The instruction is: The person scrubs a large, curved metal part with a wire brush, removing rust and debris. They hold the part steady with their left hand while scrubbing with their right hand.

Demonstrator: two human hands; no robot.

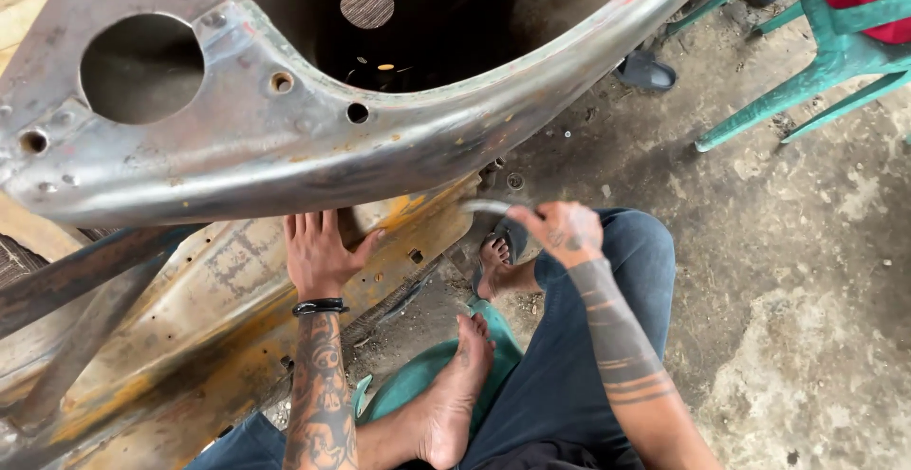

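Bare metal car body panel [285,147] (rusty, holed), braced from below by flat, spread left hand [318,252]; right hand [565,233] closed around thin curved metal tool [484,206].

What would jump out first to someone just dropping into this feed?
The big bare-metal body shell, rust-streaked and pierced by round holes, fills the upper left. The left hand presses flat against the panel just under its curved rim, while the right hand at centre holds a thin curved metal piece. Green plastic chair legs stand on the dirty concrete floor at upper right.
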